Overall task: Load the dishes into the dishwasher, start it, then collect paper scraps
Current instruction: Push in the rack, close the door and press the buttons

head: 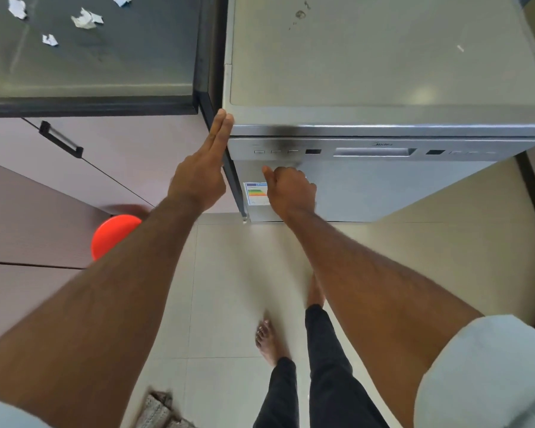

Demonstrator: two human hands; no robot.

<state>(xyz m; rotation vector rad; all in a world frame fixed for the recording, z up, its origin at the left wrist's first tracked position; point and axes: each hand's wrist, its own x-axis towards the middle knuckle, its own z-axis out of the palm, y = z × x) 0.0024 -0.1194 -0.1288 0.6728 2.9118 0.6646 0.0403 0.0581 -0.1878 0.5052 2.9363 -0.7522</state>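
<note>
A silver dishwasher [383, 72] stands at the centre right with its door closed. Its control strip [374, 152] carries small buttons and a handle recess. My left hand [203, 168] is flat, its straight fingers touching the dishwasher's top left corner. My right hand [291, 188] is a loose fist in front of the door, just below the left buttons, with one finger pointing up toward them. It holds nothing. Several crumpled paper scraps [85, 20] lie on the dark counter [105, 72] at the upper left.
Pale cabinet fronts with a black handle [61, 139] fill the left. A red round object [113, 234] sits low by the cabinets, partly behind my left forearm. A grey mat [158, 409] lies on the tiled floor near my bare feet.
</note>
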